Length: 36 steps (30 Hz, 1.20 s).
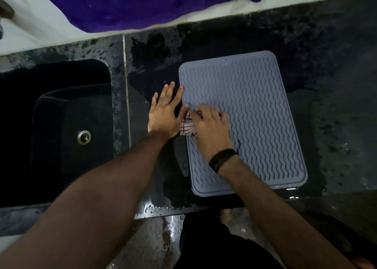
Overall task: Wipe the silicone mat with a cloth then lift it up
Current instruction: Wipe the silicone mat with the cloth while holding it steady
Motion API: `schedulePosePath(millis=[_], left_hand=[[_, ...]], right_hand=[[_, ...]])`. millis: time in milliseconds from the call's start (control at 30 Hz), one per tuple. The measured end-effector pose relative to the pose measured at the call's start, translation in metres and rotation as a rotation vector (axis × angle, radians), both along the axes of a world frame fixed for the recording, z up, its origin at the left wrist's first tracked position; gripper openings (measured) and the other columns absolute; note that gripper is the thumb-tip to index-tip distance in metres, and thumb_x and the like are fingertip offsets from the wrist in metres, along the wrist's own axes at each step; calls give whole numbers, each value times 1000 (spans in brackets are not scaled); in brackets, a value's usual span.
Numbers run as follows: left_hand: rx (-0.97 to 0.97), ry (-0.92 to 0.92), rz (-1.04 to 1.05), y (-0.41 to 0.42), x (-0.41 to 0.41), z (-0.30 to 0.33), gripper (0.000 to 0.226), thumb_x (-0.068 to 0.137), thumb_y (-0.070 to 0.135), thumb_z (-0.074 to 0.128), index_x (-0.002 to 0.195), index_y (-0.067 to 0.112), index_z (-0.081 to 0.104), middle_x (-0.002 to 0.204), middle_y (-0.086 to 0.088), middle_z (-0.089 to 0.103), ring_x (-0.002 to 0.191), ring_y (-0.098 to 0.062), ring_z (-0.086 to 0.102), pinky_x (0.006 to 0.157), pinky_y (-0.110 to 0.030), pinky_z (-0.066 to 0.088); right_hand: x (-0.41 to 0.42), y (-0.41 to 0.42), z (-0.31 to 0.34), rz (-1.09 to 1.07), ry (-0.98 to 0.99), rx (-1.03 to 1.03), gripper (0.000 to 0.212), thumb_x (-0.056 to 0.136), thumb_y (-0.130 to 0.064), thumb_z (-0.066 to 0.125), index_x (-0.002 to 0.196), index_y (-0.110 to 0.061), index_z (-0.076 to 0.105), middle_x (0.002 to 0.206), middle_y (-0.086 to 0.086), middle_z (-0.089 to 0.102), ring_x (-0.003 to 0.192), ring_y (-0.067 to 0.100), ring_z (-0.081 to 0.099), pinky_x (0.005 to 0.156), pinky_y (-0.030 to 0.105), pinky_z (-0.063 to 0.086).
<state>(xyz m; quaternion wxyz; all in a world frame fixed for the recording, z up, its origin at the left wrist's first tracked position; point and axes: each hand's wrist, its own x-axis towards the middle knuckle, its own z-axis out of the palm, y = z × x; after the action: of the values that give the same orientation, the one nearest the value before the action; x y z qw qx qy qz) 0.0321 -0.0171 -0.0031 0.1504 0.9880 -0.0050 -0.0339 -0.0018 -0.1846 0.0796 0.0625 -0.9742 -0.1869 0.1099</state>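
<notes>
A grey silicone mat [255, 109] with wavy ridges lies flat on the wet black counter [326, 64]. My right hand [210, 128] presses a bunched checked cloth [186, 127] onto the mat near its left edge; most of the cloth is hidden under the fingers. My left hand [165, 111] lies flat on the counter beside the mat's left edge, fingers spread, with the forefinger tip touching the rim and the thumb resting on the mat.
A dark sink [67, 126] with a metal drain [84, 137] sits to the left. Along the back wall lie a purple fabric [142, 3] and a white cloth [40, 30]. Water pools on the counter's front edge [163, 207].
</notes>
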Motion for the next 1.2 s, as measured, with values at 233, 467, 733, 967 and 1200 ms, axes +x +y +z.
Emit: schedulePosePath(millis=[233, 467, 733, 967, 1200], left_hand=[[1, -4, 17, 1, 2, -4, 61, 107, 56, 28, 163, 31, 23, 172, 0, 12, 158, -17, 5, 128, -43, 1], [-23, 3, 21, 2, 1, -5, 62, 106, 58, 27, 162, 32, 24, 172, 1, 11, 158, -15, 4, 128, -41, -1], [4, 8, 22, -1, 0, 0, 61, 108, 55, 29, 163, 30, 23, 172, -1, 12, 158, -18, 5, 128, -42, 1], [7, 10, 21, -1, 0, 0, 62, 107, 57, 26, 163, 31, 22, 172, -1, 12, 158, -18, 6, 128, -43, 1], [16, 30, 25, -1, 1, 1, 63, 107, 58, 24, 163, 31, 20, 172, 0, 9, 158, -17, 3, 128, -43, 0]], right_hand=[[-43, -10, -10, 78, -4, -64, 59, 73, -18, 70, 130, -15, 53, 135, 10, 46, 116, 30, 46, 97, 48, 37], [-110, -45, 0, 63, 79, -47, 48, 77, -14, 44, 122, -18, 59, 129, 7, 51, 111, 28, 49, 93, 48, 42], [-56, -15, 3, 10, 27, 23, 57, 72, -13, 70, 127, -17, 55, 134, 7, 47, 114, 28, 48, 95, 47, 40], [-80, -21, -11, 141, 53, -78, 52, 81, -19, 55, 133, -15, 50, 138, 10, 46, 118, 29, 43, 99, 50, 37], [-132, -59, 7, 167, 191, -69, 53, 80, -11, 39, 131, -20, 50, 140, 2, 45, 117, 27, 45, 97, 45, 38]])
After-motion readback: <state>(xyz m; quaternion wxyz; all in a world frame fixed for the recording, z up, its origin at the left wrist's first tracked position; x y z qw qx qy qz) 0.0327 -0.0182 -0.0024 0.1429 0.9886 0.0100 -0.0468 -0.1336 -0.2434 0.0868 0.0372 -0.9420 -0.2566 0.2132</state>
